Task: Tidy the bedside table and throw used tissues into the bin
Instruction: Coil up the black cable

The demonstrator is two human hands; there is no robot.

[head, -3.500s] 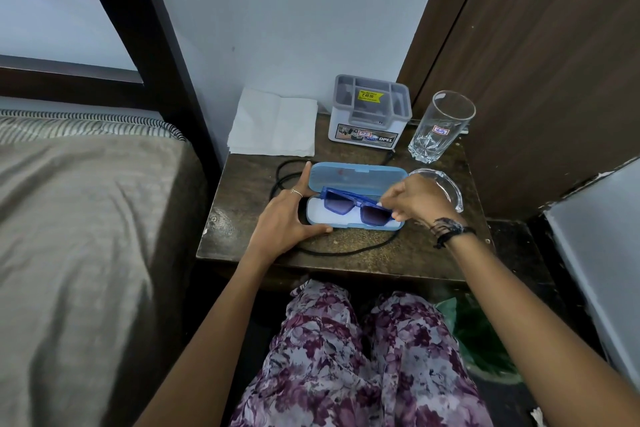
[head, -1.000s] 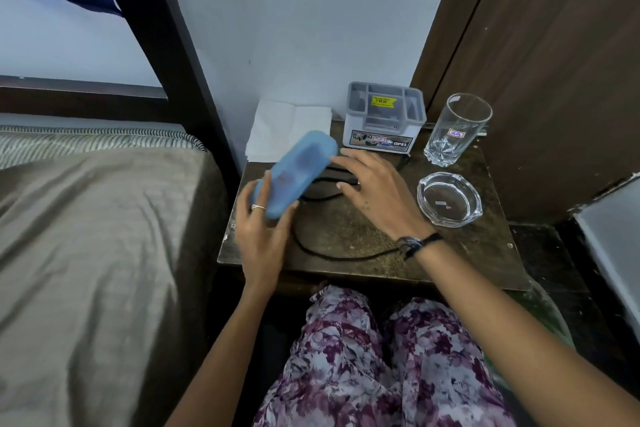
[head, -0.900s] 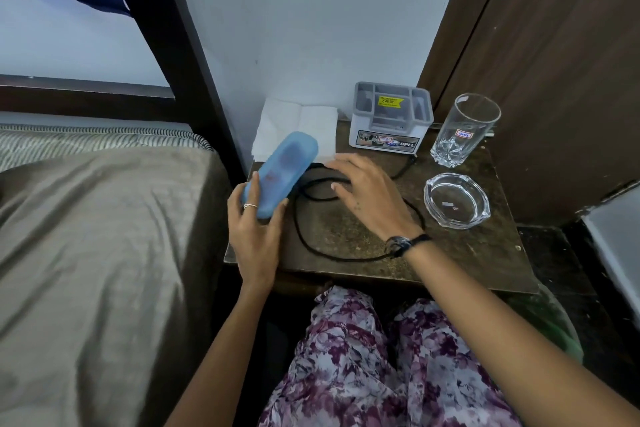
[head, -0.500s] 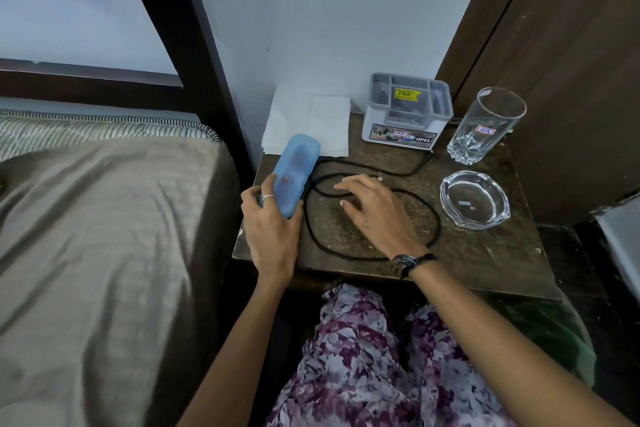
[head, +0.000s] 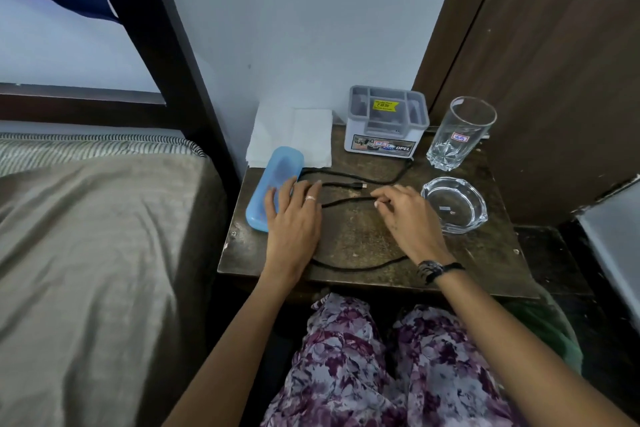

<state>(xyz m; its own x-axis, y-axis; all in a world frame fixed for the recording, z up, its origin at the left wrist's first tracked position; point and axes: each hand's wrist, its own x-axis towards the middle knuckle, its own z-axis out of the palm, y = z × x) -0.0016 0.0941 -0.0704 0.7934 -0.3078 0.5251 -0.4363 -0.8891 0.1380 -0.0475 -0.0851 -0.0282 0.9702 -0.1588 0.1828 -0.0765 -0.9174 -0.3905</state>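
The closed light-blue glasses case (head: 272,184) lies flat along the left edge of the dark bedside table (head: 360,239). My left hand (head: 292,222) rests beside it, fingers spread, with the fingertips lying on the case's right side. My right hand (head: 407,215) is at the table's middle, its fingertips pinched on a black cable (head: 346,201) that loops across the top. The cable's plug end (head: 360,186) lies loose. Folded white tissues (head: 294,135) sit at the back left corner, partly under the case's far end.
A grey desk organiser (head: 384,125) stands at the back, a clear drinking glass (head: 459,132) to its right and a glass ashtray (head: 453,204) in front of that. The bed (head: 86,253) adjoins on the left. Something green (head: 543,326) shows below the table's right side.
The glasses went into the case and it was shut. My left hand carried it left and laid it flat by the table's edge. My right hand shifted right and closed on the cable.
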